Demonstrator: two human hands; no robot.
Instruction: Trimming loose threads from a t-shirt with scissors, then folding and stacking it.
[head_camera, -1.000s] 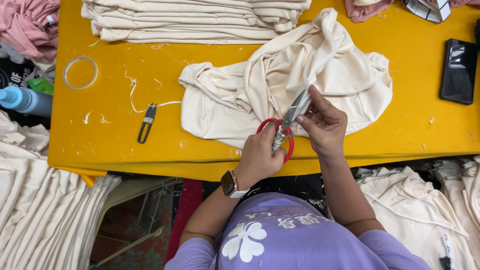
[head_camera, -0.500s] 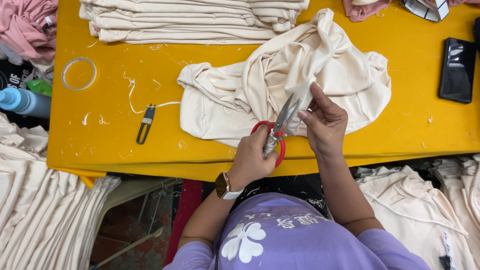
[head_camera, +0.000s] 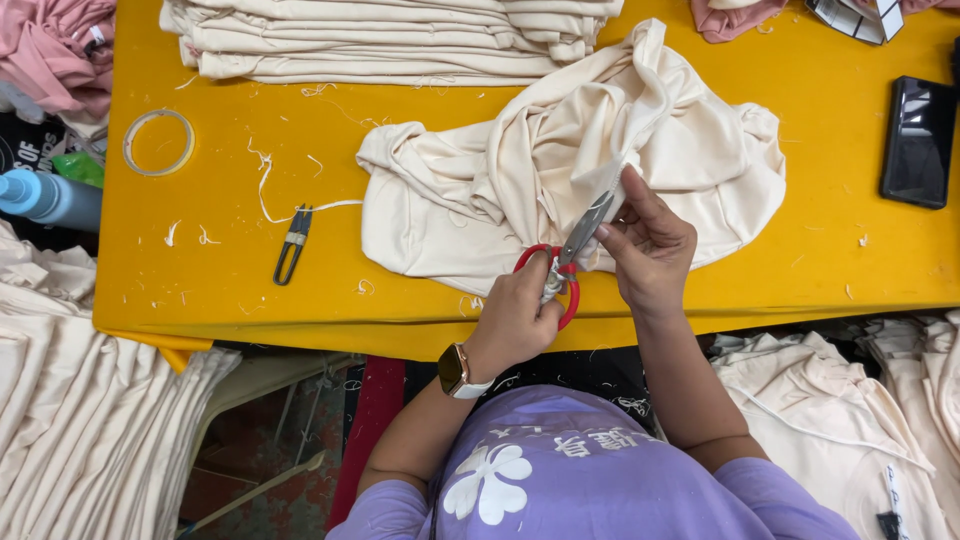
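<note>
With my left hand (head_camera: 515, 320) clamped on the red-handled scissors (head_camera: 560, 268) and my right hand (head_camera: 650, 245) pinching the cream garment (head_camera: 560, 170) near the desk's (head_camera: 300, 130) front edge, I keep the fabric taut and cut only stray thread.

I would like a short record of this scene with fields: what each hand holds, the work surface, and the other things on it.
left hand: grips the red-handled metal scissors, blades pointing up into the cloth
right hand: pinches a fold of the crumpled cream fabric garment beside the blades
surface: yellow table
top edge: stack of folded cream garments
left side: small black thread snips, clear tape ring, loose thread scraps
right side: black phone
wrist: watch on the left arm
</note>
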